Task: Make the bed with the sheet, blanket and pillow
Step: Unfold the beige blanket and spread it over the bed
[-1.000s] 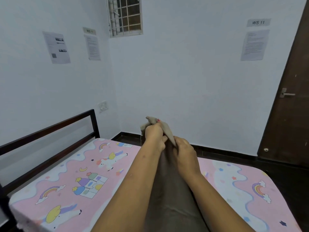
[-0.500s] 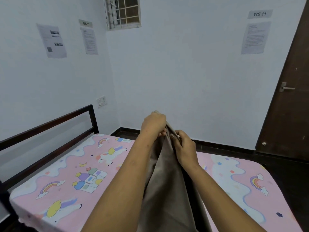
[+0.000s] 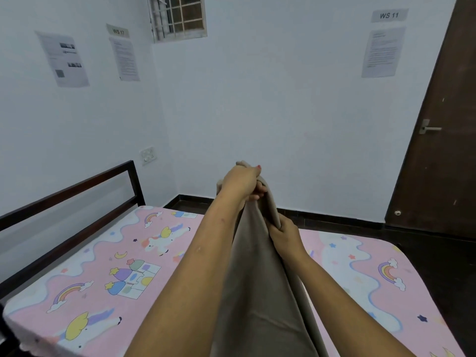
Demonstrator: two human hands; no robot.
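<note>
A grey-brown blanket [image 3: 257, 279] hangs in folds in front of me, lifted above the bed. My left hand [image 3: 242, 182] grips its top edge, raised high. Lower and to the right, my right hand [image 3: 284, 235] pinches a fold along the blanket's edge. Under both arms lies the pink sheet [image 3: 103, 266] with unicorns and rainbows, spread flat over the mattress. No pillow is in view.
A dark metal headboard [image 3: 77, 186] runs along the bed's left side by the white wall. A brown door [image 3: 443, 140] stands at the right. Dark floor [image 3: 438, 253] shows beyond the bed's far end.
Both hands have lifted the blanket higher. My left hand has risen above the right, and my right hand has slid down along the blanket's edge, so the hands are further apart.
</note>
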